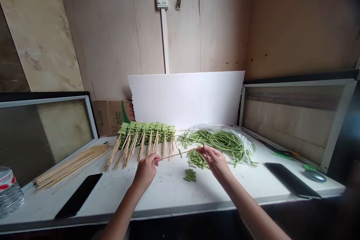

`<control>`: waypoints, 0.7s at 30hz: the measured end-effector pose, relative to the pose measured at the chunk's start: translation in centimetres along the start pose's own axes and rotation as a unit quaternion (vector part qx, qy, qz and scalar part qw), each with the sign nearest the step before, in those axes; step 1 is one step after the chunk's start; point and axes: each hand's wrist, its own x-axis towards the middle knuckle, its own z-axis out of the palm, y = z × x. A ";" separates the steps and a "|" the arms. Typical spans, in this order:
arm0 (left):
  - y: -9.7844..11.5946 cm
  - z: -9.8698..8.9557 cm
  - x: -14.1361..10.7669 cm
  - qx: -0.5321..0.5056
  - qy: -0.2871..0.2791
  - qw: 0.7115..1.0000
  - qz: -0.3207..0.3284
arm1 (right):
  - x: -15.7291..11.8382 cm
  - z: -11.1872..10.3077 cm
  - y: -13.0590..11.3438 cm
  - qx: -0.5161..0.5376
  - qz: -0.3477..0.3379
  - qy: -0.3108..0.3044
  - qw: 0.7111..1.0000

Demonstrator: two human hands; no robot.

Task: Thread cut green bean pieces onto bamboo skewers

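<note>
My left hand (pixel 146 169) pinches a thin bamboo skewer (pixel 170 156) that points right above the table. One short green bean piece (pixel 180 153) is threaded crosswise on it. At the skewer's far end, my right hand (pixel 215 160) is closed on another bean piece (pixel 203 144); whether the tip has pierced it I cannot tell. Below my right hand is a pile of cut bean pieces (pixel 196 158), partly hidden by it. A small row of finished bean skewers or aligned pieces (pixel 190 175) lies nearer me. Stacked green bean skewers (pixel 146 132) lie behind my left hand.
Loose bamboo skewers (pixel 73 163) lie at left, near a black phone (pixel 79 196) and water bottle (pixel 10 191). Long green beans (pixel 219 140) fill a plastic bag at back right. A dark tablet-like slab (pixel 291 180) and mouse (pixel 315 175) lie at right. White foam board (pixel 187 99) stands behind.
</note>
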 end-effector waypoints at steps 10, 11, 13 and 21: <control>0.0 0.4 -0.2 -0.001 0.034 0.999 0.029 | -0.7 0.7 0.0 -0.009 -0.007 0.032 0.999; 0.0 0.4 -0.3 -0.002 0.037 0.999 0.035 | -0.8 0.7 0.1 -0.006 -0.006 0.035 0.999; 0.1 0.6 -0.4 -0.004 0.039 0.998 0.045 | -0.8 0.8 0.2 -0.001 -0.004 0.037 0.999; -0.1 0.5 -0.5 -0.016 0.038 0.998 0.052 | -1.0 0.9 0.7 -0.008 -0.010 0.029 0.999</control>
